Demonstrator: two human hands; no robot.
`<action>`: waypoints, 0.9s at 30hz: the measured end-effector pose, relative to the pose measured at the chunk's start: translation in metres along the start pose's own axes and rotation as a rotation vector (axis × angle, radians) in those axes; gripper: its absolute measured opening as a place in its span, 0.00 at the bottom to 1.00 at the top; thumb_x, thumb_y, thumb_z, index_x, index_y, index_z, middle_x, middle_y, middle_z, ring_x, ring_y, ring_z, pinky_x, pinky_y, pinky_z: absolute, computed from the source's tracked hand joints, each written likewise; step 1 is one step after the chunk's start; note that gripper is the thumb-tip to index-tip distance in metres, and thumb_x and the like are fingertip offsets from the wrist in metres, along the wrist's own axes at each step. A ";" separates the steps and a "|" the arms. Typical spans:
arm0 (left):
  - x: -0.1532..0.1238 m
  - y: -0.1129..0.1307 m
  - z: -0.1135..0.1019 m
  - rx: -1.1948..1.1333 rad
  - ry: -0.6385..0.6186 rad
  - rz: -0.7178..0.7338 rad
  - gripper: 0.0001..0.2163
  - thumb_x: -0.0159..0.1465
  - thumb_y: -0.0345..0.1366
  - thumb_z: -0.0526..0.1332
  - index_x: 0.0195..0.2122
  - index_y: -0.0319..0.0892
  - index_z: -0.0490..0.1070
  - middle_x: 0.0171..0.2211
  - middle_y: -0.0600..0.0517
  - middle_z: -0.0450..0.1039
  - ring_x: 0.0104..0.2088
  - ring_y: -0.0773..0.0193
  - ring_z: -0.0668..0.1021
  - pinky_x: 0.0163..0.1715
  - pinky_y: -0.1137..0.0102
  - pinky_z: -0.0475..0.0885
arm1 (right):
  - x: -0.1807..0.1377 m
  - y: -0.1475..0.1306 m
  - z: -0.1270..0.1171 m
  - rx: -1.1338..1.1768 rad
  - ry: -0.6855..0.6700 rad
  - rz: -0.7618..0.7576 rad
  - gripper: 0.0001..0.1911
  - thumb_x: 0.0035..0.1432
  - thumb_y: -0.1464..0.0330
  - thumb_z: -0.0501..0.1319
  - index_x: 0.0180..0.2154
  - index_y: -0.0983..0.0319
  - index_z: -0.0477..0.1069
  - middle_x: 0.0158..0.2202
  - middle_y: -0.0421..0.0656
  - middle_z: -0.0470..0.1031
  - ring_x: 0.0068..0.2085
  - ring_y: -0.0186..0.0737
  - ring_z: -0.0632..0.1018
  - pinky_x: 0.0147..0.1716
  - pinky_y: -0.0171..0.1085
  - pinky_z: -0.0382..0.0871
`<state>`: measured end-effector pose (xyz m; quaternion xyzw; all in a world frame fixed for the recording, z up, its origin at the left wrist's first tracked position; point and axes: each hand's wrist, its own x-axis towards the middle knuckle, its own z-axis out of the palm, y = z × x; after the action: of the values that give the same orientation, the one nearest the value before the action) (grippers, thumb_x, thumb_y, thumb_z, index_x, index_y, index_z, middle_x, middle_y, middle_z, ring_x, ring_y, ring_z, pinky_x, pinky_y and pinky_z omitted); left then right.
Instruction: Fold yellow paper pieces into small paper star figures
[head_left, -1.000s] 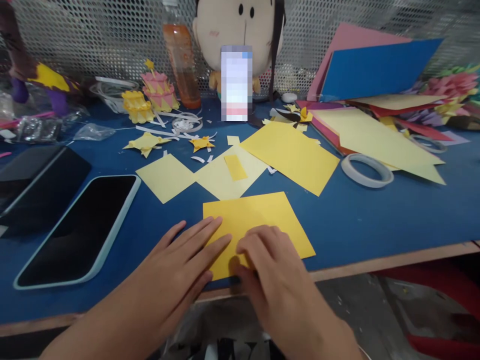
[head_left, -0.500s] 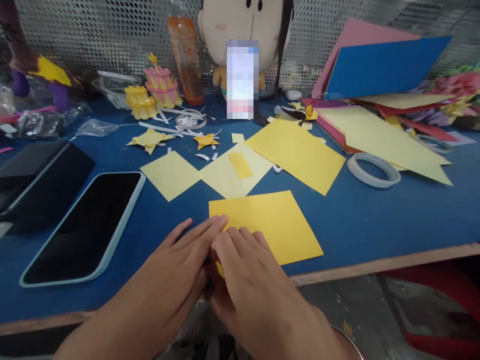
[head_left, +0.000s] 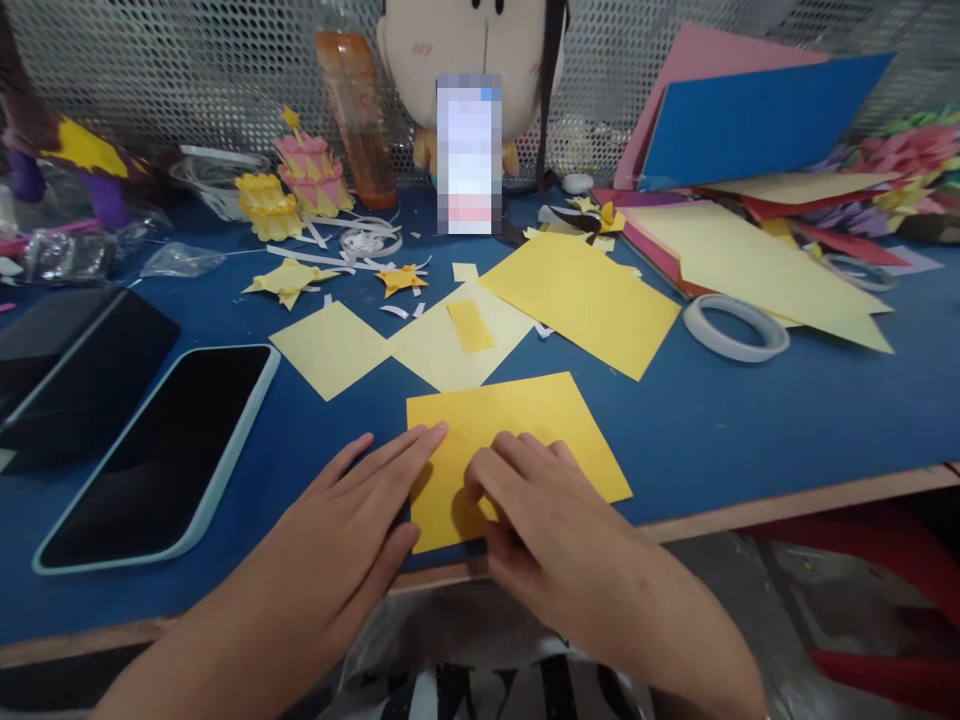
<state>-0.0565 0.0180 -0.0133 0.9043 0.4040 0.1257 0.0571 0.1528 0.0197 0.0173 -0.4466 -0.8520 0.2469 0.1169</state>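
A yellow sheet of paper (head_left: pixel 517 405), apparently folded, lies at the table's front edge. My left hand (head_left: pixel 360 510) rests flat along its left side, fingers stretched out and fingertips on the paper. Over the sheet's middle and lower part, my right hand (head_left: pixel 544 515) is curled, its knuckles up; the fingertips are partly hidden, and nothing shows held in them. Behind the sheet are a pale yellow square (head_left: pixel 330 350), a larger pale yellow sheet (head_left: pixel 424 345) with a small yellow strip (head_left: pixel 471 326) on it, and another yellow sheet (head_left: pixel 581 300).
Left of my hands lies a phone (head_left: pixel 161 455) beside a black box (head_left: pixel 90 365). A tape roll (head_left: pixel 701 325) sits to the right, near stacked coloured paper (head_left: pixel 765 265). Paper stars (head_left: pixel 289 282), paper scraps and a bottle (head_left: pixel 360 120) stand farther back. A second phone (head_left: pixel 469 155) leans against a plush toy.
My right hand has moved right, away from my left hand, across the yellow sheet. My left hand stays on the sheet's left side. The view has shifted slightly.
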 end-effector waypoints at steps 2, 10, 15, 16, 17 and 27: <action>0.000 0.003 -0.001 -0.008 -0.005 -0.029 0.24 0.70 0.35 0.43 0.66 0.44 0.37 0.63 0.51 0.59 0.61 0.66 0.64 0.60 0.67 0.58 | -0.003 0.005 -0.007 0.028 -0.032 0.038 0.08 0.54 0.78 0.48 0.33 0.59 0.55 0.35 0.39 0.62 0.34 0.37 0.63 0.39 0.43 0.60; 0.001 0.010 -0.005 -0.001 -0.108 -0.063 0.24 0.68 0.29 0.38 0.60 0.61 0.55 0.65 0.54 0.54 0.64 0.58 0.58 0.57 0.49 0.60 | -0.015 0.024 -0.035 0.108 -0.188 0.199 0.10 0.57 0.80 0.47 0.31 0.58 0.53 0.36 0.37 0.60 0.34 0.36 0.62 0.46 0.44 0.56; 0.001 0.013 -0.012 0.051 -0.173 -0.031 0.28 0.63 0.24 0.43 0.57 0.62 0.62 0.65 0.50 0.53 0.65 0.52 0.56 0.56 0.44 0.60 | -0.029 0.042 -0.046 0.108 -0.209 0.260 0.10 0.58 0.79 0.46 0.33 0.57 0.54 0.35 0.37 0.59 0.35 0.36 0.62 0.47 0.44 0.56; 0.002 0.015 -0.015 0.060 -0.186 -0.031 0.29 0.61 0.22 0.43 0.56 0.61 0.63 0.65 0.49 0.53 0.65 0.50 0.56 0.55 0.44 0.60 | -0.032 0.045 -0.048 0.104 -0.209 0.263 0.10 0.58 0.79 0.46 0.33 0.57 0.54 0.34 0.37 0.59 0.35 0.36 0.62 0.47 0.44 0.56; 0.004 0.017 -0.017 0.066 -0.197 -0.032 0.31 0.58 0.21 0.44 0.56 0.60 0.64 0.65 0.49 0.54 0.65 0.50 0.57 0.55 0.43 0.60 | -0.034 0.049 -0.049 0.101 -0.207 0.262 0.10 0.58 0.78 0.46 0.34 0.57 0.54 0.34 0.37 0.59 0.35 0.36 0.63 0.47 0.43 0.56; 0.051 0.060 0.007 0.067 0.073 0.203 0.16 0.62 0.27 0.47 0.47 0.43 0.67 0.45 0.42 0.72 0.44 0.50 0.72 0.39 0.57 0.72 | -0.040 0.060 -0.048 0.036 -0.116 0.144 0.16 0.56 0.81 0.45 0.39 0.57 0.61 0.37 0.41 0.66 0.38 0.38 0.68 0.42 0.40 0.62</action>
<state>0.0211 0.0165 0.0019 0.9367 0.3161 0.1503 -0.0011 0.2384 0.0305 0.0277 -0.4896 -0.8184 0.2953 0.0571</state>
